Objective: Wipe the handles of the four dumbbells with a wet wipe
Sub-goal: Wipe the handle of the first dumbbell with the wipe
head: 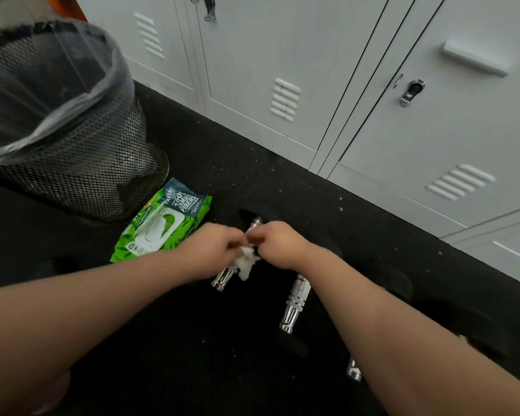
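Nearest, bottom right: sliver of a chrome dumbbell handle (353,370), mostly hidden behind the right forearm. Dark weight ends barely separable from the black rubber floor (192,340).

Next out: second chrome handle (294,304), knurled middle, lying free on the floor, untouched, angled up and to the right.

Mid-frame: both hands together over a third chrome handle (224,277). Lower end exposed below the left hand, upper tip (255,222) sticking out between the two hands. Left hand (213,250) curled closed, fingers pinching a crumpled white wet wipe (246,262). Right hand (278,243) also curled closed, fingertips meeting the left at the top of the wipe; appears to pinch the same wipe, exact contact hard to tell. Wipe bunched, hanging down over the handle; whether touching the metal, cannot tell.

Fourth dumbbell not made out.

Just left of the hands: green wet wipe pack (162,223) flat on the floor, white flip lid up, partly covered by the left hand.

Beyond the pack: black mesh wastebasket (102,175) with clear liner, close to the pack.

Farthest: row of pale grey lockers (282,70) with vent slots and metal latches, along the floor edge.
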